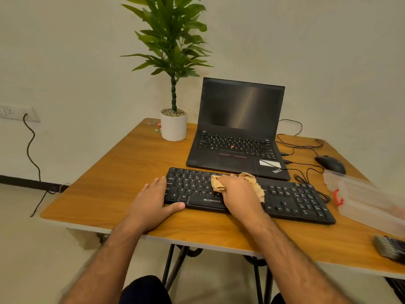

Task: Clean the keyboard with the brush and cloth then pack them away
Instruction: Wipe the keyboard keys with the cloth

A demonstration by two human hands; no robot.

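A black keyboard (247, 194) lies across the near middle of the wooden tabletop (122, 172), just in front of an open black laptop (238, 128) with a dark screen. The right hand (238, 194) lies palm down over the middle keys, pressing a crumpled tan cloth (254, 183) against them; the cloth bunches out past the fingers on both sides. The left hand (153, 200) rests flat at the keyboard's left end, fingers straight along its edge and thumb against its front rim, holding nothing. At the far right sits a clear plastic box (368, 202) with a red clasp, and nearer the right corner lies what may be the brush (390, 249), blurred and partly cut off. A black mouse (331, 163) and a potted plant (174, 123) stand farther back.
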